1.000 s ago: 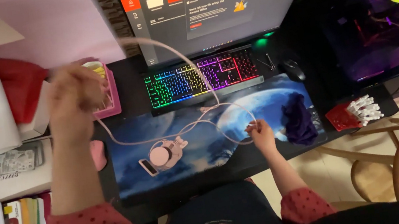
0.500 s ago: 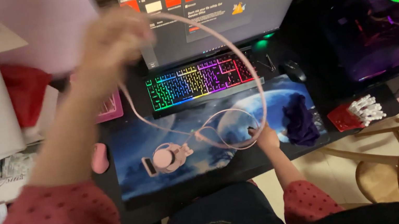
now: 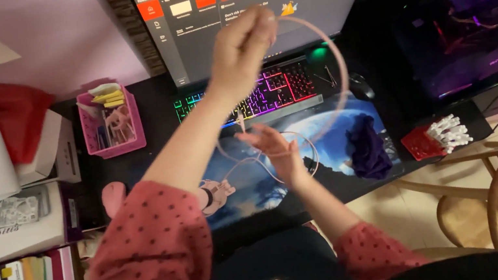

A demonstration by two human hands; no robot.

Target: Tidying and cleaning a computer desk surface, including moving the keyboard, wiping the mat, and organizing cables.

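Note:
My left hand (image 3: 241, 45) is raised in front of the monitor (image 3: 255, 7), pinching a thin pale pink cable (image 3: 333, 61) that arcs down to the right. Below it my right hand (image 3: 277, 149) hovers over the space-themed desk mat (image 3: 333, 127) with fingers spread, the cable's loops (image 3: 306, 151) draped around it. A small pink astronaut-shaped gadget (image 3: 217, 194) lies on the mat, partly hidden by my left arm. Whether the cable joins the gadget I cannot tell.
A rainbow-lit keyboard (image 3: 280, 86) sits under the monitor, a dark mouse (image 3: 360, 86) to its right. A dark purple cloth (image 3: 365, 149) and a red-and-white object (image 3: 439, 138) lie right. A pink basket (image 3: 108, 118), boxes and books crowd the left; a lit computer case (image 3: 478, 0) stands right.
My left hand swept from the left, near the pink basket, to in front of the monitor, carrying the cable. My right hand moved left and opened under the loops.

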